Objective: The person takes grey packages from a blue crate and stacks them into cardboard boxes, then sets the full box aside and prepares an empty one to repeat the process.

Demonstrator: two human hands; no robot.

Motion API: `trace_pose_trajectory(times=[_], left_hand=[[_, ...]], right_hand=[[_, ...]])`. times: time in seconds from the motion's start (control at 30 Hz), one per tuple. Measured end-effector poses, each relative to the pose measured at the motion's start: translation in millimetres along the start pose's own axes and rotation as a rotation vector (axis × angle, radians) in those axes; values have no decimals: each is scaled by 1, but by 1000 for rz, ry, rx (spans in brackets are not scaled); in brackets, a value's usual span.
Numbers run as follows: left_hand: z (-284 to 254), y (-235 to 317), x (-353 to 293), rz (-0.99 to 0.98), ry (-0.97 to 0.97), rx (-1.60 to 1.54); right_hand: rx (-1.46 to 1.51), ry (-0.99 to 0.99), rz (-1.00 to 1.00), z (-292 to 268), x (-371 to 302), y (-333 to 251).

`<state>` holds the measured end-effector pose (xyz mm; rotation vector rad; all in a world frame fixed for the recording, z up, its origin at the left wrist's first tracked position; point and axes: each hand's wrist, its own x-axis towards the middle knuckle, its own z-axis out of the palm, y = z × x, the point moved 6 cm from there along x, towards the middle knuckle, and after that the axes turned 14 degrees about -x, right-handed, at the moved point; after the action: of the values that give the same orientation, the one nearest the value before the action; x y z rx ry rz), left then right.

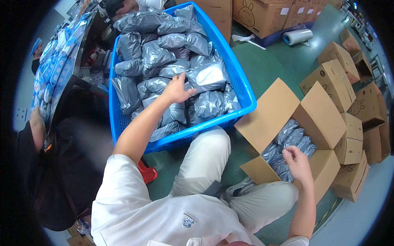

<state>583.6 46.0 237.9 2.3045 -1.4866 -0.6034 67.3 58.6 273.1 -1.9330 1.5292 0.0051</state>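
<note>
My left hand (176, 89) is pressing down, fingers spread, on the grey bags (164, 61) in the blue basket (242, 88) at eleven o'clock. My right hand (296, 160), loosely curled and holding nothing, is hanging over the box (316, 119) at three o'clock.

Stacked cardboard boxes (349, 106) at 3 o'clock, roll of clear film (298, 37) on green floor (271, 65) at 1, red stool (147, 172) at 7, blue packets (51, 65) on surface at 10
</note>
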Motion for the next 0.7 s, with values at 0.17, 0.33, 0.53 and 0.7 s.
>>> trace_pose_trajectory(times=[0.17,0.33,0.53,0.7], left_hand=[[41,26,47,378,-21,-99],[45,72,63,217,-47,109],[-13,81,8,81,-283,-1268],[-56,188,-104,773,-293,-693]], right_hand=[[-114,51,-226,20,4,-86],[9,79,-328,22,-6,-119],[801,-11,-425,23,29,-153],[1187,-27,-469,35,56,-204]])
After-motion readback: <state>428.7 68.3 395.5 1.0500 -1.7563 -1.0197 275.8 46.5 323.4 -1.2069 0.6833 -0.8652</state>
